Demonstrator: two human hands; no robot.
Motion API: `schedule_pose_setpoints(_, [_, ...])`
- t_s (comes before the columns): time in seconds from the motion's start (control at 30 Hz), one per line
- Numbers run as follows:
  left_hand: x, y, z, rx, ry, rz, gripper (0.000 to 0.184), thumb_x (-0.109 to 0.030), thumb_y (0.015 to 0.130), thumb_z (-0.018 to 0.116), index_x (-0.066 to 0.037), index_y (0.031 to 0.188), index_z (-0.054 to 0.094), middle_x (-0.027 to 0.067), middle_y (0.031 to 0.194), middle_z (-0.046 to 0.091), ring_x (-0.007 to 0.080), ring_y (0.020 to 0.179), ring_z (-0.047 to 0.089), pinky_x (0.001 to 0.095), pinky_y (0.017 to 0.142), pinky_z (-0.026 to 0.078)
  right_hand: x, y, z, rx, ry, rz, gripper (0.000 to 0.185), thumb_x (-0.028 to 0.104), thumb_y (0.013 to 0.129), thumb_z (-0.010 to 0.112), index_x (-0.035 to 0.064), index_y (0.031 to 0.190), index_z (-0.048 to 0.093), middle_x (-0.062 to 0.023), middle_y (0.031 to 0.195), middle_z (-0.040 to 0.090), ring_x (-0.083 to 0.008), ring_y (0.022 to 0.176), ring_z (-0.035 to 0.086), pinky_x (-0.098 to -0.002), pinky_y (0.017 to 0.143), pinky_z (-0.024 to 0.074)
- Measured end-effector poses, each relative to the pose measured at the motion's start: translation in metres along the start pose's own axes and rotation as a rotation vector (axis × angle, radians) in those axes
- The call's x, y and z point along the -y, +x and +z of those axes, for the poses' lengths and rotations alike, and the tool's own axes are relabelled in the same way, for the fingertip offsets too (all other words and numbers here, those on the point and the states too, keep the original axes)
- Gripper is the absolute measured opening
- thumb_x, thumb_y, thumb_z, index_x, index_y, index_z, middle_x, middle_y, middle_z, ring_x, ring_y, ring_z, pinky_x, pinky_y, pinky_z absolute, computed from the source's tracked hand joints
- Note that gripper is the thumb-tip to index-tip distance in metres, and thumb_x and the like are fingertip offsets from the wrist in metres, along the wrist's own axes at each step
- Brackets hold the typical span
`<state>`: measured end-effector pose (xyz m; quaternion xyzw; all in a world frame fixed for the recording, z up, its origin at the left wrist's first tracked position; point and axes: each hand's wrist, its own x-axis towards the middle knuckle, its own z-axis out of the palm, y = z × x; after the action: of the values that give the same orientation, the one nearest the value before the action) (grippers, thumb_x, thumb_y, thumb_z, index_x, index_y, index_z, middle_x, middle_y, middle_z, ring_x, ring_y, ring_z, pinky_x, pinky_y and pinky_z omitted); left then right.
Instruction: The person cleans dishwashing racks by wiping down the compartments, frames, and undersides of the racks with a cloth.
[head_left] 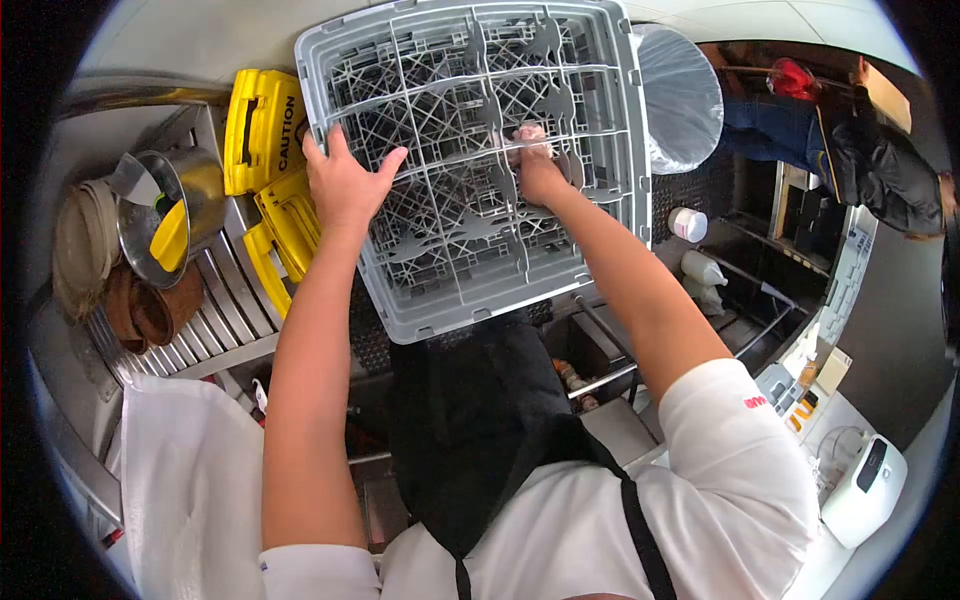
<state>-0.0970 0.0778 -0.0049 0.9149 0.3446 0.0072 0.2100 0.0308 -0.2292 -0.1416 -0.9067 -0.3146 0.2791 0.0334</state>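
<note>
A grey plastic dish rack with a square grid of compartments is held up in front of me, tilted. My left hand grips its left rim, fingers over the edge and thumb stretched out over the grid. Inside a compartment right of the middle, my right hand is closed on a crumpled pale pink-and-white wad. Whether the wad is cloth or a scrubber, I cannot tell. The fingertips of my right hand are partly hidden by it and by the dividers.
Yellow caution signs stand left of the rack. A steel bowl and brown baskets sit on a slatted metal shelf. At right are a plastic-lined bin, a white tub and another person.
</note>
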Motion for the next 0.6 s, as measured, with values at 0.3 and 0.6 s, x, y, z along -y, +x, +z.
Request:
schedule_pose_setpoints(0.3, [-0.001, 0.002, -0.004, 0.007, -0.011, -0.004, 0.091, -0.057, 0.071, 0.079, 0.000, 0.135, 0.049, 0.0274, 0.146, 0.032, 0.0449, 0.124, 0.047, 0.0494, 0.102, 0.044, 0.020, -0.019, -0.019, 0.186, -0.150, -0.364, 0.027, 0.012, 0.082, 0.063, -0.0024, 0.103, 0.070, -0.0225, 0.102, 0.071, -0.0330, 0.091, 0.071, -0.0428, 0.084, 0.0562])
schedule_pose_setpoints(0.6, [0.005, 0.001, 0.006, -0.041, -0.014, 0.039, 0.091, -0.064, 0.070, 0.077, -0.002, 0.131, 0.053, 0.0288, 0.140, 0.038, 0.0465, 0.120, 0.050, 0.0505, 0.098, 0.046, 0.001, 0.025, 0.019, 0.163, -0.717, -0.201, 0.056, 0.024, 0.093, 0.054, 0.0029, 0.144, 0.040, -0.0305, 0.143, 0.042, -0.0406, 0.138, 0.038, -0.0438, 0.113, 0.0336])
